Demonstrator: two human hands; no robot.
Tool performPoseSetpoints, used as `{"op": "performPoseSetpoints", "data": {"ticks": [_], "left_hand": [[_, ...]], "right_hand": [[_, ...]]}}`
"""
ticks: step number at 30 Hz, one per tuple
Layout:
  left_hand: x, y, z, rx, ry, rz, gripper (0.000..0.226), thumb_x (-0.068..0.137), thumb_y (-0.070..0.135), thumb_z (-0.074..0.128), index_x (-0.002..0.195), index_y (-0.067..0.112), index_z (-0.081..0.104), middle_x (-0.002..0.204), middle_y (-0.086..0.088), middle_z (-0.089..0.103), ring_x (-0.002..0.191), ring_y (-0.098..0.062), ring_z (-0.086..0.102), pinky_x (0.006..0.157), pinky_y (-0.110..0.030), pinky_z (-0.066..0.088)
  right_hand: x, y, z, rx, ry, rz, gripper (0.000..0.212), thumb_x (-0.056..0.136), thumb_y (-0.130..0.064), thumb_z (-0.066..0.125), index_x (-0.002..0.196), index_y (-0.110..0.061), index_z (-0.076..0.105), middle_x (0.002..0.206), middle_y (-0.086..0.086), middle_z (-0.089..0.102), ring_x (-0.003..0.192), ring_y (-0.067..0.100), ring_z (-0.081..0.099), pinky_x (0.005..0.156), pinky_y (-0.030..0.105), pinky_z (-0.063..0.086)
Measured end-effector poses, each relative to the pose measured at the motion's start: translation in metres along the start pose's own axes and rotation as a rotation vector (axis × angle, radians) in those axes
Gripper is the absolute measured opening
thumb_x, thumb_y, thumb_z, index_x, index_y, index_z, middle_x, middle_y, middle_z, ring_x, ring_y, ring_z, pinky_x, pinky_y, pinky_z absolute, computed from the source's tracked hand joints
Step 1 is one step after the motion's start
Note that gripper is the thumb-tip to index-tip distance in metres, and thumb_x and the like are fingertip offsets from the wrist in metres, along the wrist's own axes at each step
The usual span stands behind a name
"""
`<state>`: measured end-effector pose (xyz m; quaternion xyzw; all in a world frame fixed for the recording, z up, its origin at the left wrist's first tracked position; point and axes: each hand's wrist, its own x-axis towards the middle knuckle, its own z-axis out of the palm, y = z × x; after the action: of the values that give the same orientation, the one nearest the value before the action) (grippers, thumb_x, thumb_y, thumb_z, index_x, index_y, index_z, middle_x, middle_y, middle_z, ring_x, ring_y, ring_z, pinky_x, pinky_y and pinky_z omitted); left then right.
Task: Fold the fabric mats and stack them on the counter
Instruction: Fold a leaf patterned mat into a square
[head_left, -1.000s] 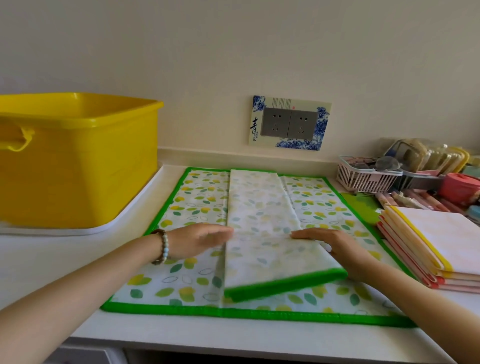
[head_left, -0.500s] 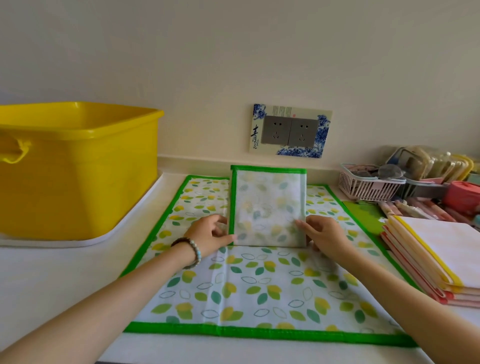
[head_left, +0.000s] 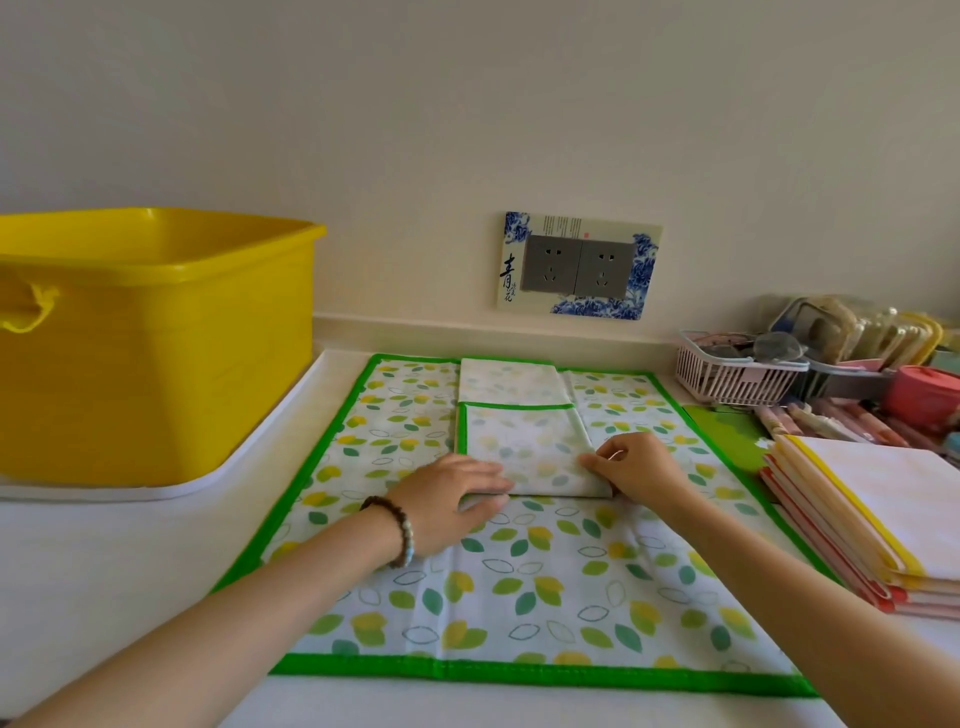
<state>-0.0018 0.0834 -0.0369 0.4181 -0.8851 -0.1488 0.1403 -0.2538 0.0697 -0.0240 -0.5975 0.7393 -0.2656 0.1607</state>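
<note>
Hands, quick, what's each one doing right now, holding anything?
Left hand: open, pressed flat on the folded mat, gripping nothing.
Right hand: fingers pinched on the folded mat's near right corner.

The left hand covers the near left corner of the folded mat. The yellow tub and the stack of folded mats run off the frame's edges. What fills the white basket is too small to tell.

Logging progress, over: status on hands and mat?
Left hand flat on folded mat, right hand pinching its right edge. Mat lies on an open mat, not yet on the stack. Nothing in the way.
</note>
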Motion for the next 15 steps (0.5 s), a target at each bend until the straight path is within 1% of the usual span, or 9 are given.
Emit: {"op": "performPoseSetpoints", "data": {"ticks": [3, 4, 5, 6, 7, 8, 10, 12, 15], "left_hand": [[-0.004, 0.003, 0.001, 0.025, -0.109, -0.007, 0.05, 0.095, 0.055, 0.026, 0.142, 0.039, 0.034, 0.153, 0.018, 0.022, 0.141, -0.004, 0.014, 0.116, -0.027, 0.012], [-0.005, 0.003, 0.001, 0.029, -0.128, -0.011, 0.051, 0.095, 0.056, 0.024, 0.143, 0.039, 0.031, 0.154, 0.018, 0.019, 0.142, -0.004, 0.011, 0.116, -0.028, 0.01], [-0.006, 0.004, 0.0, 0.033, -0.143, -0.015, 0.052, 0.095, 0.056, 0.023, 0.143, 0.04, 0.029, 0.154, 0.017, 0.017, 0.143, -0.005, 0.009, 0.116, -0.028, 0.009], [-0.007, 0.005, 0.0, 0.039, -0.155, -0.015, 0.052, 0.095, 0.056, 0.022, 0.144, 0.04, 0.028, 0.155, 0.017, 0.015, 0.143, -0.005, 0.008, 0.116, -0.028, 0.008], [-0.007, 0.005, 0.0, 0.047, -0.162, -0.013, 0.052, 0.095, 0.056, 0.021, 0.144, 0.04, 0.027, 0.155, 0.016, 0.014, 0.143, -0.005, 0.007, 0.116, -0.028, 0.007], [-0.007, 0.005, 0.001, 0.058, -0.164, -0.009, 0.052, 0.095, 0.055, 0.021, 0.145, 0.039, 0.026, 0.155, 0.016, 0.013, 0.143, -0.006, 0.006, 0.116, -0.028, 0.007], [-0.007, 0.004, 0.002, 0.079, -0.162, 0.0, 0.053, 0.096, 0.054, 0.02, 0.145, 0.037, 0.024, 0.156, 0.014, 0.012, 0.144, -0.006, 0.006, 0.117, -0.026, 0.007], [-0.007, 0.004, 0.003, 0.083, -0.161, 0.0, 0.053, 0.096, 0.053, 0.021, 0.146, 0.035, 0.024, 0.156, 0.014, 0.012, 0.144, -0.005, 0.006, 0.117, -0.026, 0.007], [-0.008, 0.004, 0.004, 0.091, -0.16, -0.003, 0.051, 0.097, 0.051, 0.023, 0.146, 0.035, 0.023, 0.156, 0.014, 0.011, 0.144, -0.006, 0.005, 0.117, -0.027, 0.007]], "right_hand": [[-0.008, -0.005, 0.0, 0.046, 0.05, 0.01, 0.034, 0.086, -0.039, 0.063, 0.11, -0.015, 0.058, 0.096, 0.002, 0.065, 0.067, 0.012, 0.059, 0.054, 0.023, 0.043], [-0.014, -0.006, 0.001, -0.017, 0.092, -0.057, 0.038, 0.089, -0.039, 0.059, 0.12, -0.017, 0.053, 0.11, 0.002, 0.063, 0.079, 0.013, 0.062, 0.061, 0.024, 0.047], [-0.021, -0.008, 0.003, -0.108, 0.122, -0.16, 0.042, 0.092, -0.04, 0.053, 0.129, -0.02, 0.048, 0.126, 0.001, 0.057, 0.097, 0.015, 0.061, 0.075, 0.026, 0.05], [-0.029, -0.01, 0.006, -0.188, 0.113, -0.279, 0.046, 0.095, -0.041, 0.046, 0.137, -0.023, 0.042, 0.139, -0.003, 0.047, 0.117, 0.015, 0.054, 0.093, 0.029, 0.047], [-0.038, -0.013, 0.008, -0.241, 0.055, -0.39, 0.047, 0.098, -0.041, 0.039, 0.142, -0.026, 0.036, 0.147, -0.008, 0.037, 0.131, 0.012, 0.041, 0.107, 0.03, 0.035], [-0.047, -0.016, 0.012, -0.274, -0.041, -0.47, 0.047, 0.1, -0.04, 0.033, 0.145, -0.029, 0.03, 0.152, -0.013, 0.029, 0.139, 0.007, 0.027, 0.115, 0.029, 0.02], [-0.061, -0.018, 0.019, -0.313, -0.216, -0.536, 0.046, 0.102, -0.038, 0.024, 0.148, -0.032, 0.023, 0.154, -0.017, 0.019, 0.142, 0.0, 0.012, 0.115, 0.024, 0.002], [-0.068, -0.016, 0.024, -0.319, -0.284, -0.547, 0.047, 0.102, -0.038, 0.021, 0.148, -0.032, 0.02, 0.155, -0.019, 0.015, 0.142, -0.002, 0.006, 0.115, 0.023, -0.003], [-0.07, -0.013, 0.024, -0.369, -0.314, -0.551, 0.048, 0.102, -0.04, 0.018, 0.149, -0.034, 0.015, 0.155, -0.021, 0.011, 0.142, -0.004, 0.002, 0.116, 0.025, -0.006]]}}
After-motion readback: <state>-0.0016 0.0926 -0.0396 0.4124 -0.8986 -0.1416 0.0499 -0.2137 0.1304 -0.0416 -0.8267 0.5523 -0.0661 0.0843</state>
